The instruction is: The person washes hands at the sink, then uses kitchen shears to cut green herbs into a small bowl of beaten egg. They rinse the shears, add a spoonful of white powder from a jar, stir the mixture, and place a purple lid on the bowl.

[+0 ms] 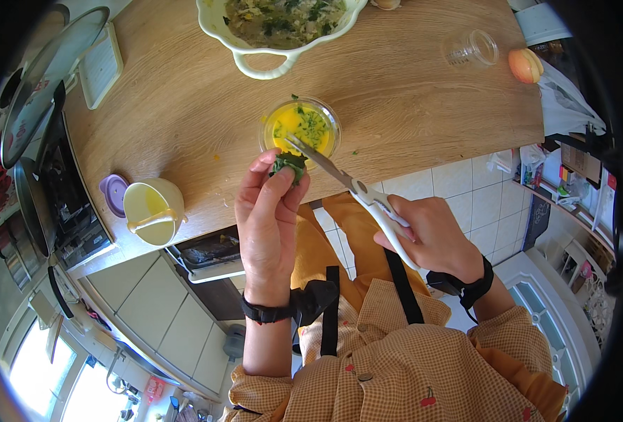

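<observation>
Between the thumb and fingers of my left hand (269, 211) is a small bunch of leafy greens (289, 166). My right hand (433, 232) grips white-handled scissors (361, 191), whose blades reach left to just above the greens. Below the blade tips stands a clear bowl (337, 118) at the counter's near edge. It holds yellow liquid, which looks like beaten egg (286, 122), with chopped green bits (311, 126) floating on one side. Part of the bowl's near rim is hidden by my left hand and the greens.
A white handled dish (261, 66) of soup with greens stands at the back. To the left are a cream cup (153, 211), a purple lid (114, 194) and a stove (84, 211) with pans. A clear jar (472, 49) and a peach-like fruit (525, 66) lie right on the wooden counter (406, 100).
</observation>
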Motion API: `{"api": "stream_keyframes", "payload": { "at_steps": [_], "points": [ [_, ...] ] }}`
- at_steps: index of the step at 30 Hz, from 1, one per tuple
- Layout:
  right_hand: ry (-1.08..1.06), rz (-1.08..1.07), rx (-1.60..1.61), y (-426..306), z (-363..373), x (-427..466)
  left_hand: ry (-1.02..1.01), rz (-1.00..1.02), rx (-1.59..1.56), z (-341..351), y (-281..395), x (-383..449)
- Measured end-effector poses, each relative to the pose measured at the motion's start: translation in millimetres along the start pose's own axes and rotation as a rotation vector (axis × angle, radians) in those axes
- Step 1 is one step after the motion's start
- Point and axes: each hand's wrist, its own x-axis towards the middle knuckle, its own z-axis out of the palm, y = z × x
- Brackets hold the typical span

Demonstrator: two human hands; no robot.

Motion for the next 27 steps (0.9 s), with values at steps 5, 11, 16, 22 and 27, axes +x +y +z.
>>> {"api": "stream_keyframes", "payload": {
  "at_steps": [5, 11, 16, 22, 27],
  "points": [
    [-0.068, -0.013, -0.028, -8.0, 0.7, 0.1, 0.022, -0.021, -0.015, 0.4, -1.7, -1.3],
    [-0.070, 0.037, -0.053, -12.8, 0.4, 1.1, 0.014, -0.006, -0.040, -1.1, -7.0, -5.2],
    [-0.008, 0.003, -0.068, -11.5, 3.6, 1.2, 0.019, 0.006, -0.015, -1.1, -7.4, -5.5],
    [0.056, -0.063, 0.003, -6.3, 10.0, -3.2, 0.028, 0.023, -0.031, -2.0, -10.8, -5.3],
    [0.086, -0.077, -0.013, -1.1, 14.4, -2.5, 0.063, 0.038, 0.008, -3.7, -13.4, -4.1]
  ]
}}
